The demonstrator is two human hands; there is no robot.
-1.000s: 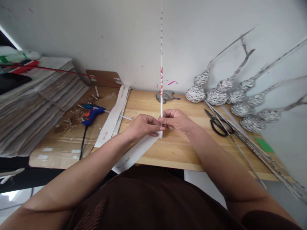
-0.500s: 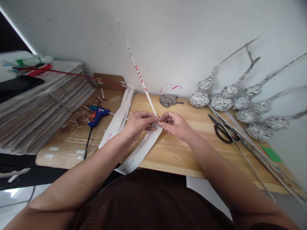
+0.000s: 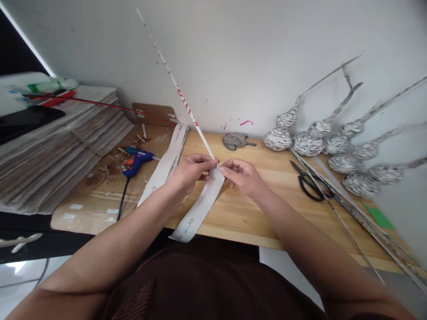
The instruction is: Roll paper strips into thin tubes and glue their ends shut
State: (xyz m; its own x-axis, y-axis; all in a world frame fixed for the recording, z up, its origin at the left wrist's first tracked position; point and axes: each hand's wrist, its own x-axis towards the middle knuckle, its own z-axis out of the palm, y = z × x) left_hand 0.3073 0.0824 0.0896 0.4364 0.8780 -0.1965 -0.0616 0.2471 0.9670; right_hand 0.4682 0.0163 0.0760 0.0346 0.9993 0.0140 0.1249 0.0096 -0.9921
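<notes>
My left hand [image 3: 195, 172] pinches the lower end of a thin rolled paper stick [image 3: 187, 106], white with red and dark marks, which slants up to the left against the wall. From that end a flat paper strip [image 3: 202, 206] runs down over the table's front edge. My right hand [image 3: 242, 176] is closed beside the left, thumb and fingertips pinching the paper strip's upper edge where it meets the roll. The fingertips of both hands nearly touch. More paper strips [image 3: 165, 164] lie in a stack left of my left hand.
A blue glue gun [image 3: 136, 161] lies on cardboard [image 3: 83, 221] at left, beside stacked newspaper strips [image 3: 60, 164]. Grey cloth [image 3: 238, 141] sits near the wall. Scissors [image 3: 312, 182], long paper sticks [image 3: 360, 222] and several woven gourd shapes [image 3: 308, 143] occupy the right side.
The stick's upper end has swung to the left. The paper strip's lower end has shifted slightly right. Both hands keep their pinch at nearly the same place.
</notes>
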